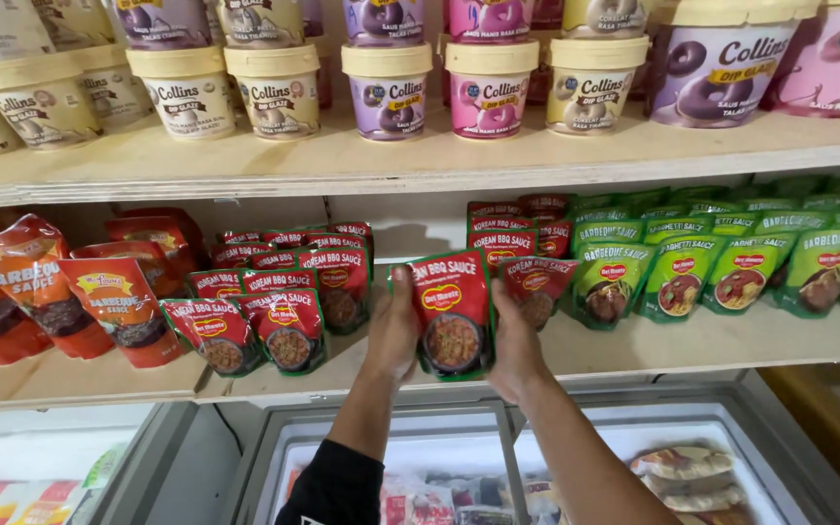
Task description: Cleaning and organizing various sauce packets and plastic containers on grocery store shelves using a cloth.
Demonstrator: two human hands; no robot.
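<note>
Both my hands hold one red sauce pouch with a green edge [452, 313] upright at the front of the lower wooden shelf [634, 352]. My left hand [393, 335] grips its left side and my right hand [515, 345] grips its right side. Left of it stand several matching red pouches [289, 292] in rows. Just behind my right hand leans another red pouch [540, 284], with more behind it. A bare stretch of shelf lies around the held pouch.
Green sauce pouches [731, 262] fill the shelf's right end; orange-red pouches [41, 292] fill the left. Tubs with cream lids [389, 87] line the upper shelf [439, 160]. Below sits a glass-topped chest freezer [498, 467] with packets inside.
</note>
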